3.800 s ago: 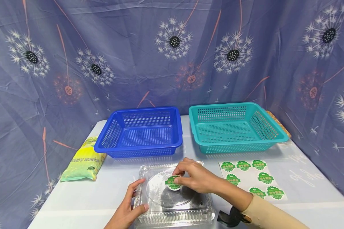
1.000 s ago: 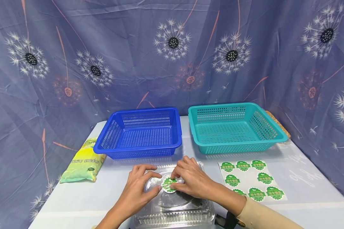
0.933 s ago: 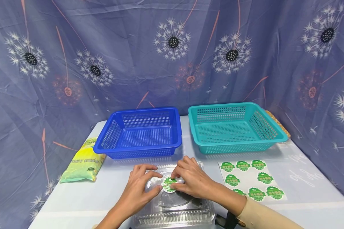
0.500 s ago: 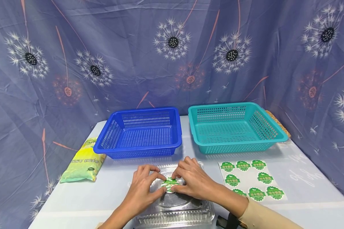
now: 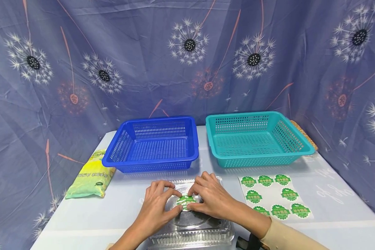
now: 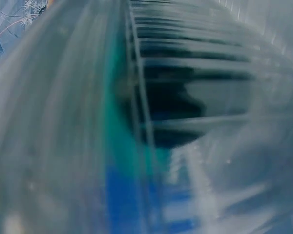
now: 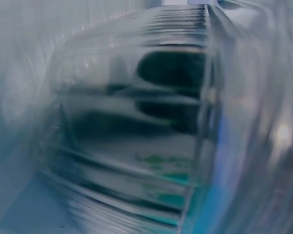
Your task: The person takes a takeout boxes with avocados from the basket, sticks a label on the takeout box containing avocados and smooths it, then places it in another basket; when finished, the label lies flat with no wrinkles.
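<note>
- Because both your hands work one small sticker (image 5: 186,200), uneven tension is the likeliest trouble: it sits over the top of the clear container (image 5: 192,237) in the lower centre of the frame, and pulling one side harder could wrinkle it or set it askew.
- Your left hand (image 5: 156,205) appears to grasp its left edge with bent thumb and forefinger; your right hand (image 5: 210,196) does the same at its right edge. Adhesive could cling to those fingertips and lift an edge as you let go.
- How much of the sticker touches the plastic cannot be told, as both wrist views show mostly blurred plastic. If its middle has stuck while its edges are raised, pressing inward could trap air.
- A raised ring rounds the sticker on the container's top; should the sticker drift onto that ridge, it could crease.
- With neither hand visibly bracing the container's sides, a sideways push might slide it across the table (image 5: 81,218).
- Watch your right forearm (image 5: 247,215): it passes just beside the sticker sheet (image 5: 270,198) at lower right, and a careless sweep could drag or fold it.
</note>
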A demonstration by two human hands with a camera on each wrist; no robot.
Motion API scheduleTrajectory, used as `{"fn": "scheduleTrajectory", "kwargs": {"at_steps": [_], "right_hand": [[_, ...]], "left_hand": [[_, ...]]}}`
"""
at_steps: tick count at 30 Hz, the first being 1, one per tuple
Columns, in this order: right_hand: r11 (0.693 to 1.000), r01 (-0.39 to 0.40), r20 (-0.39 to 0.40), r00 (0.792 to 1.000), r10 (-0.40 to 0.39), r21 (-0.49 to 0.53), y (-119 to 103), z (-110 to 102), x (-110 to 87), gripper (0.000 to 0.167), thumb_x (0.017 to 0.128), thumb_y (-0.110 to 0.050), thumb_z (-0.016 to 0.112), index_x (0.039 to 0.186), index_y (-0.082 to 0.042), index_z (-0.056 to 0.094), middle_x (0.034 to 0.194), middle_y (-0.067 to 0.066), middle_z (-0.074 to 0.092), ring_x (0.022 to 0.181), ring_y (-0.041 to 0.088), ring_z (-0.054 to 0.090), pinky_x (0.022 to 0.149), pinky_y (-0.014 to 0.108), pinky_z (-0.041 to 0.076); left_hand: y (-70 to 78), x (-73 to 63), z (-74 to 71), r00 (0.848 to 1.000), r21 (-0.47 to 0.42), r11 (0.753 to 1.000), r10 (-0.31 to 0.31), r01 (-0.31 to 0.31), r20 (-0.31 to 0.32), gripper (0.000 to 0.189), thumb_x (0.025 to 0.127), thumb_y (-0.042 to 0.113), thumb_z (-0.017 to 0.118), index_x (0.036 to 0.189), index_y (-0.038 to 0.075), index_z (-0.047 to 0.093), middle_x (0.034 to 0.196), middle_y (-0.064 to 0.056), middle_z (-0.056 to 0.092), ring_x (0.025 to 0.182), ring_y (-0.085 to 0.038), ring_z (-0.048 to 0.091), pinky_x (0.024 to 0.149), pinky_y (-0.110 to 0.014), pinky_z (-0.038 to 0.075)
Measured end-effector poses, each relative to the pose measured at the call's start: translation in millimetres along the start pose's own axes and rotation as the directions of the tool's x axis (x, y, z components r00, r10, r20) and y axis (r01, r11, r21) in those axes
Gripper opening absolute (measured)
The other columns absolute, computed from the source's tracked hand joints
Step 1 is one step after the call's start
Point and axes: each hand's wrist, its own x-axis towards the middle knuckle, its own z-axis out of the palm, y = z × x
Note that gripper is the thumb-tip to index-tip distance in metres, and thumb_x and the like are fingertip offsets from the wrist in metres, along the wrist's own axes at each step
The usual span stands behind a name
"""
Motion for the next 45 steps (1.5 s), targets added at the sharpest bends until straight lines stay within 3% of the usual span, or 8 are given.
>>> {"fn": "scheduleTrajectory", "kwargs": {"at_steps": [8, 18, 23, 36, 45], "right_hand": [[1.0, -0.002, -0.015, 1.0, 0.002, 0.009, -0.2, -0.1, -0.8, 0.03, 0.069, -0.048, 0.077, 0.085, -0.024, 0.069, 0.078, -0.014, 0.052, 0.077, 0.002, 0.034, 0.075, 0.023, 0.029], [1.0, 0.006, -0.081, 0.997, -0.006, 0.007, -0.9, -0.7, -4.2, 0.028, 0.069, -0.043, 0.078, 0.087, -0.023, 0.073, 0.074, -0.013, 0.05, 0.076, 0.002, 0.033, 0.074, 0.023, 0.028], [1.0, -0.014, -0.069, 0.998, 0.012, -0.027, -2.9, -0.6, -6.2, 0.032, 0.067, -0.046, 0.078, 0.089, -0.023, 0.075, 0.076, -0.014, 0.051, 0.076, 0.003, 0.032, 0.074, 0.024, 0.027], [0.999, -0.007, -0.048, 0.999, 0.005, -0.041, -3.9, 0.8, -7.1, 0.033, 0.069, -0.047, 0.076, 0.091, -0.023, 0.076, 0.078, -0.015, 0.051, 0.076, 0.003, 0.031, 0.074, 0.024, 0.027], [0.999, -0.024, -0.065, 0.998, 0.022, -0.029, -3.8, 1.6, -8.4, 0.033, 0.068, -0.047, 0.077, 0.092, -0.023, 0.076, 0.078, -0.016, 0.05, 0.077, 0.002, 0.031, 0.074, 0.024, 0.027]], "left_hand": [[-1.1, -1.9, 1.1, 0.999, -0.002, 1.0, 0.016, -0.016, -0.028, 0.021, 0.069, 0.026, 0.077, 0.087, 0.024, 0.068, 0.105, 0.0, 0.058, 0.104, -0.02, 0.046, 0.091, -0.044, 0.034], [-3.7, -3.3, 2.7, 0.99, 0.005, 0.996, 0.088, -0.088, -0.106, 0.026, 0.068, 0.032, 0.081, 0.091, 0.023, 0.073, 0.105, 0.002, 0.06, 0.104, -0.015, 0.047, 0.088, -0.041, 0.036], [-3.8, -2.8, 2.8, 0.99, 0.011, 0.995, 0.095, -0.094, -0.1, 0.028, 0.067, 0.032, 0.081, 0.092, 0.022, 0.074, 0.104, 0.0, 0.061, 0.103, -0.016, 0.047, 0.088, -0.042, 0.036], [-2.2, -3.8, 2.2, 0.997, -0.021, 0.999, 0.046, -0.048, -0.062, 0.026, 0.068, 0.03, 0.082, 0.091, 0.02, 0.076, 0.104, 0.0, 0.061, 0.103, -0.018, 0.047, 0.09, -0.046, 0.035], [-3.5, -4.3, 2.5, 0.993, 0.003, 0.997, 0.077, -0.077, -0.094, 0.028, 0.066, 0.031, 0.082, 0.091, 0.022, 0.074, 0.104, 0.001, 0.061, 0.103, -0.016, 0.047, 0.088, -0.043, 0.036]]}}
